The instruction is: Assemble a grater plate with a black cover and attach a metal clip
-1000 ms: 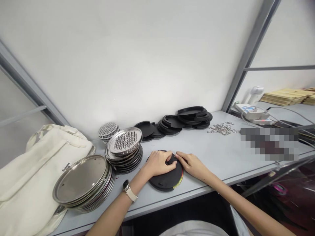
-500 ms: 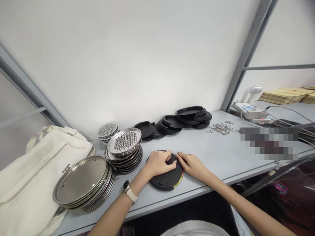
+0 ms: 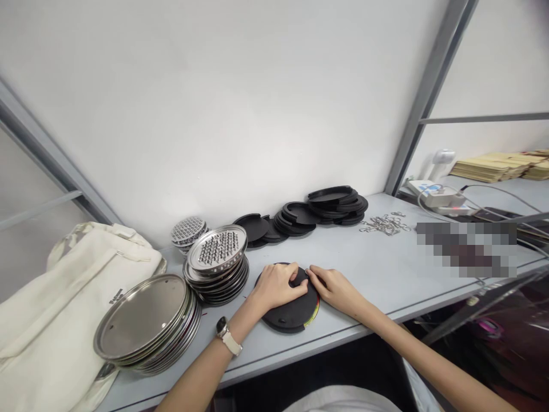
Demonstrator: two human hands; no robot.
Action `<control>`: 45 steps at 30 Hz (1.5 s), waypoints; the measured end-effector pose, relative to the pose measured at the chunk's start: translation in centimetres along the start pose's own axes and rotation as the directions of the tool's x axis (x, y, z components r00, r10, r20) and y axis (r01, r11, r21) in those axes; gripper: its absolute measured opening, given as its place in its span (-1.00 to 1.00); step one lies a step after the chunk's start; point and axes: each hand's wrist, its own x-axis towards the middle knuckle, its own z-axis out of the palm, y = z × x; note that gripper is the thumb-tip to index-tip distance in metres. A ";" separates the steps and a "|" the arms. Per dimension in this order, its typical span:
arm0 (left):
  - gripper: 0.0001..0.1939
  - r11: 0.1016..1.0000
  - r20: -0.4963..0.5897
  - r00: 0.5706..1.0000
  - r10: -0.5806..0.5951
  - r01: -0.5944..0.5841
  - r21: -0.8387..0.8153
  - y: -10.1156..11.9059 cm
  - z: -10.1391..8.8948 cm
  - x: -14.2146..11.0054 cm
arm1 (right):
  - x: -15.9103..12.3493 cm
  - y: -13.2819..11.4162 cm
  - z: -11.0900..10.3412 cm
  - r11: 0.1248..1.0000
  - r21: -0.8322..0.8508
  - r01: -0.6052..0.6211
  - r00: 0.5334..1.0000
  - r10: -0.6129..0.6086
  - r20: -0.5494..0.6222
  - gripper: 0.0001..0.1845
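A round black disc (image 3: pixel 291 313) lies flat on the table, a red and yellow strip showing along its right edge. My left hand (image 3: pixel 278 284) presses down on the disc from the left, its fingers curled and its thumb stretched over the top. At the disc's upper right rim my right hand (image 3: pixel 332 287) pinches with thumb and index finger. Something small and shiny shows at those fingertips, too small to make out. My left fingertips are close by. Small metal clips (image 3: pixel 386 224) lie in a loose heap farther right.
Round metal plates (image 3: pixel 139 320) are stacked at left beside a cream bag (image 3: pixel 77 309). Perforated metal discs (image 3: pixel 218 247) are piled behind them. Black round covers (image 3: pixel 300 214) lie along the wall. At right are a white device with cables (image 3: pixel 441 194) and yellowish sheets (image 3: pixel 484 167).
Both hands keep nearly the same place on the black disc. The whole view has shifted very slightly.
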 end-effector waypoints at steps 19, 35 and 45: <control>-0.79 0.998 0.040 0.998 0.045 -0.047 0.052 -0.7 -0.3 0.2 | -0.3 -0.6 -0.5 0.996 0.085 -0.033 0.999 0.034 -0.011 -0.64; -0.82 0.992 0.064 0.990 0.124 -0.125 0.019 -0.2 -0.7 -0.2 | -0.2 -0.3 -0.5 0.998 0.065 -0.023 0.998 0.019 0.058 -0.64; -0.83 0.994 0.064 0.993 0.103 -0.105 0.028 0.0 -0.8 -0.2 | -0.2 -0.4 -0.6 0.997 0.074 -0.030 0.998 0.026 0.056 -0.63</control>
